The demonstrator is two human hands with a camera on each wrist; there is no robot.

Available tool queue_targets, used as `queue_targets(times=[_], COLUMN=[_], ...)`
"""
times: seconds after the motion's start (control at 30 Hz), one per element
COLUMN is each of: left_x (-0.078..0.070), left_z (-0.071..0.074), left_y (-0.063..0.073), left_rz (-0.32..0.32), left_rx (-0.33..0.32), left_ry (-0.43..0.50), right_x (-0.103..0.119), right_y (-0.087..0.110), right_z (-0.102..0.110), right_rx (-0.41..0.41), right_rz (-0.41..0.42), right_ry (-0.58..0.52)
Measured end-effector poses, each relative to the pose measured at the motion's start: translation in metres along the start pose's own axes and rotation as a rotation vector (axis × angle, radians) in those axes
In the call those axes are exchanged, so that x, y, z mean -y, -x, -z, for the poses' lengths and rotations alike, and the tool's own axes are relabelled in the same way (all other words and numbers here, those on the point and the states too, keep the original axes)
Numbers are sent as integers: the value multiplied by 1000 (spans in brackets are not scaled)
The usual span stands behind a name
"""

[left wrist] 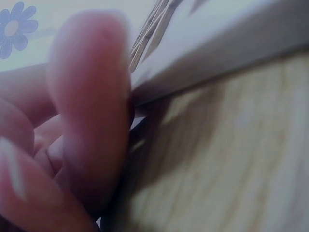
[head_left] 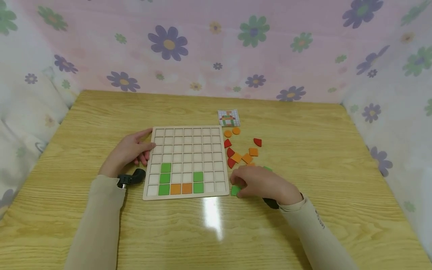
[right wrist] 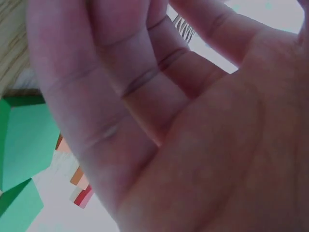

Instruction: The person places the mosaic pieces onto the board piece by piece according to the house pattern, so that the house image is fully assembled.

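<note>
My left hand (head_left: 129,152) holds the left edge of a wooden grid board (head_left: 187,127), thumb on the rim and index finger stretched toward the far corner. In the left wrist view a blurred finger (left wrist: 91,96) lies against the board's side (left wrist: 203,58). The board carries several green squares (head_left: 165,167) and two orange squares (head_left: 175,189) in its near rows. Just right of the board, my right hand (head_left: 260,182) pinches a green square tile (head_left: 235,191) between thumb and fingers, low over the table. The right wrist view shows its palm and bent fingers (right wrist: 120,82), their tips cut off.
Loose orange squares (head_left: 253,152), red quarter-circles (head_left: 258,142) and orange discs (head_left: 236,131) lie right of the board. Green pieces (right wrist: 29,140) sit beside the right hand. A pattern card (head_left: 228,118) lies behind the board's far right corner. Flowered cloth (head_left: 209,48) surrounds the table.
</note>
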State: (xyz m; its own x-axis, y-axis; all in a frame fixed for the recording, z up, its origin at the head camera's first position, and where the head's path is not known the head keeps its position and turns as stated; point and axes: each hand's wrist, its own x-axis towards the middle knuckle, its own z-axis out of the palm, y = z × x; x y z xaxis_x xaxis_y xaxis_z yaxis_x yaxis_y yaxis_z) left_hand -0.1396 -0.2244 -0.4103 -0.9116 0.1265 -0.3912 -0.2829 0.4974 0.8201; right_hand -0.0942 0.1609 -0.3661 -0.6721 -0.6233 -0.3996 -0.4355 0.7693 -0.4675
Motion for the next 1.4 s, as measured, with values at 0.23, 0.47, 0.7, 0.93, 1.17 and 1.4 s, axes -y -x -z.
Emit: queue_targets(times=[0.23,0.47,0.7,0.93,1.17,1.4], left_x=[0,1,3,1,-1,-1], left_z=[2,5,3,3,3,0], left_y=[1,2,1,1,0,-1], left_rz=[-14,-14,-29,-23,-23,-24], left_rx=[0,-6,-8,-8,-8,1], left_ry=[-21,-28,-30,-17,-22,-21], right_x=[4,9,6,3,2,4], right_y=[-3,-5,-8,-10,-12,-16], right_z=[-1,-2,-3,-2,2,6], right_rx=[-67,-107,-128,-149,-182,-198], right_rz=[28,12,-21,32,74,69], right_ry=[91,107,58,65,42,-33])
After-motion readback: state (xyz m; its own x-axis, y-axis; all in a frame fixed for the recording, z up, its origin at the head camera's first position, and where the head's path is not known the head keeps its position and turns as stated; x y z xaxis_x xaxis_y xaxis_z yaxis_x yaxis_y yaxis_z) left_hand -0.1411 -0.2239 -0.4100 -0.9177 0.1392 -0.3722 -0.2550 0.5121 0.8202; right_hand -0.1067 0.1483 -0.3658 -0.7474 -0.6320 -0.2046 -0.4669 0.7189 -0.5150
